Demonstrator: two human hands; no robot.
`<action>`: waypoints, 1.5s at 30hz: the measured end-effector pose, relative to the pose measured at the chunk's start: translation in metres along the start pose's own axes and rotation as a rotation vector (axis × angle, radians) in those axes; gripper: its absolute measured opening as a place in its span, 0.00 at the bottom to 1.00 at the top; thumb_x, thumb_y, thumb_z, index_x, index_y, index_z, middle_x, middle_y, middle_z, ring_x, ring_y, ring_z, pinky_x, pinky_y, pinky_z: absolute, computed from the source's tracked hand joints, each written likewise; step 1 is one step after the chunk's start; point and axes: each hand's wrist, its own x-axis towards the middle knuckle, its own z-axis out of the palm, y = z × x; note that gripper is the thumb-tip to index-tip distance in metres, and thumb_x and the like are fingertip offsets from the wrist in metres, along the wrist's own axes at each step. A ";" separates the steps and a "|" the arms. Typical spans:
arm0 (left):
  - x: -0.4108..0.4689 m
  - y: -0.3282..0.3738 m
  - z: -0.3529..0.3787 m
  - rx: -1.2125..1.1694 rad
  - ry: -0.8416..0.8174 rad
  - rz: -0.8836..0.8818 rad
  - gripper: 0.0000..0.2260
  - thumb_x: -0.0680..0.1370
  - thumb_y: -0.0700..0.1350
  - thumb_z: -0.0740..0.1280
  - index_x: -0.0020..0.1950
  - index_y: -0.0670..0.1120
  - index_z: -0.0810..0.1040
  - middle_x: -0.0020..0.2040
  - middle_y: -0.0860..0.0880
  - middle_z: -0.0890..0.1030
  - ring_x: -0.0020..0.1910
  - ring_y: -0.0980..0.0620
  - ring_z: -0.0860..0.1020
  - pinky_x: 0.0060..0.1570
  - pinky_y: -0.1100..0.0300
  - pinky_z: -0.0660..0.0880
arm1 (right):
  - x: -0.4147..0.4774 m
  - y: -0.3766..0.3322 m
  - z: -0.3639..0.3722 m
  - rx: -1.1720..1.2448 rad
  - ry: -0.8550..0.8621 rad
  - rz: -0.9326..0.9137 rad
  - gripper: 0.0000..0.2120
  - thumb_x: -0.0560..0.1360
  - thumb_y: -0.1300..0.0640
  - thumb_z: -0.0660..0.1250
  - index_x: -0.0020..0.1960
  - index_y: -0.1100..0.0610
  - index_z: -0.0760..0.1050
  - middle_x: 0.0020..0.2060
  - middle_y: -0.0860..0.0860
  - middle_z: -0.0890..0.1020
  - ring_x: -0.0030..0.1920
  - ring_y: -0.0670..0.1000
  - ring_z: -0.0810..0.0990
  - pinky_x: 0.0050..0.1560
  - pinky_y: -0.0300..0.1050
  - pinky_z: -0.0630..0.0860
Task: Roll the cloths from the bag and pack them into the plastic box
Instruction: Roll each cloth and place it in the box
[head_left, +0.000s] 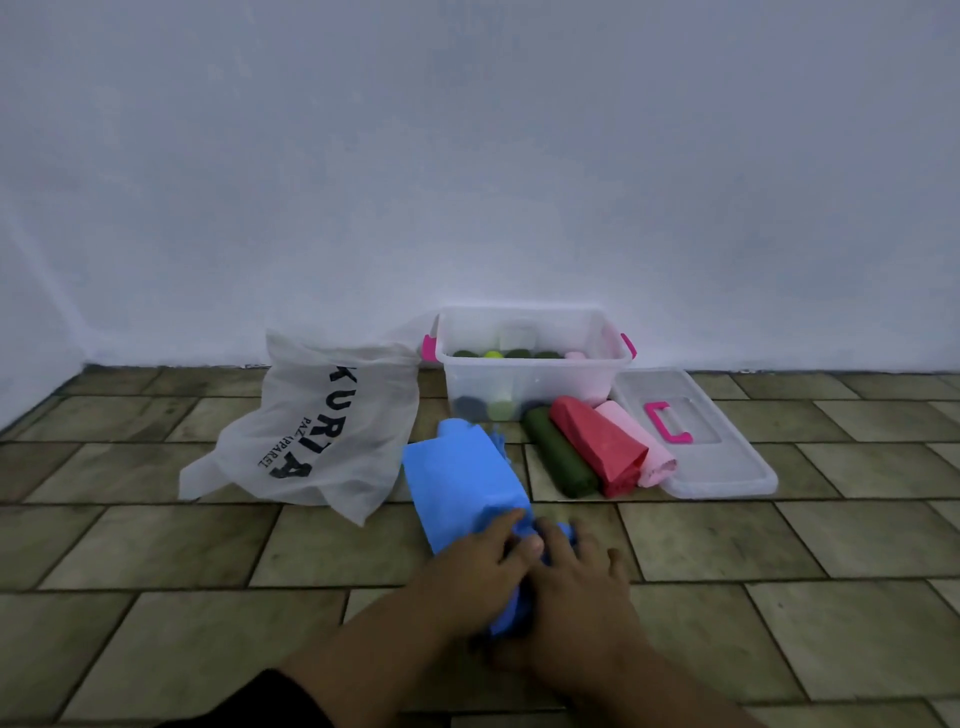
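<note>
We are working on the near end of the blue cloth (462, 478), which is lying lengthwise on the tiled floor (156, 545), between the bag (322, 431) on the left and three finished rolls on the right. Our left hand (475, 566) is pinching the cloth's near edge between thumb and fingers. Our right hand (579, 582) is pressing down on it with fingers spread.

Both hands are crowding the middle, so the cloth's sides are getting little guidance, and we are risking a roll that cones or loosens on one side. The far end is lying bunched, which may be building a lump.

The green roll (558, 452), red roll (597, 447) and pink roll (649, 447) are lying in front of the plastic box (597, 382), the pink one against the lid (727, 467). The box is already looking partly filled, so a fat roll may be struggling to fit.
</note>
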 end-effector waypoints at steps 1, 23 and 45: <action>0.000 -0.001 -0.002 -0.025 -0.035 -0.014 0.24 0.81 0.60 0.51 0.76 0.56 0.57 0.74 0.51 0.66 0.72 0.50 0.64 0.69 0.58 0.60 | 0.000 0.005 -0.004 -0.003 -0.045 -0.047 0.48 0.59 0.27 0.57 0.74 0.38 0.45 0.75 0.45 0.53 0.75 0.58 0.49 0.69 0.66 0.49; -0.006 -0.008 -0.011 0.185 0.034 0.183 0.14 0.80 0.53 0.61 0.62 0.52 0.76 0.59 0.53 0.80 0.57 0.55 0.76 0.59 0.57 0.71 | 0.020 0.024 -0.039 0.393 -0.261 -0.197 0.21 0.66 0.48 0.75 0.58 0.46 0.76 0.54 0.46 0.81 0.55 0.48 0.78 0.57 0.44 0.74; -0.037 -0.032 0.009 0.595 0.260 0.398 0.25 0.72 0.69 0.57 0.61 0.54 0.72 0.55 0.55 0.73 0.51 0.54 0.71 0.51 0.58 0.68 | -0.004 0.035 -0.016 0.428 0.050 -0.229 0.15 0.74 0.45 0.66 0.60 0.44 0.76 0.53 0.44 0.79 0.54 0.45 0.76 0.56 0.41 0.71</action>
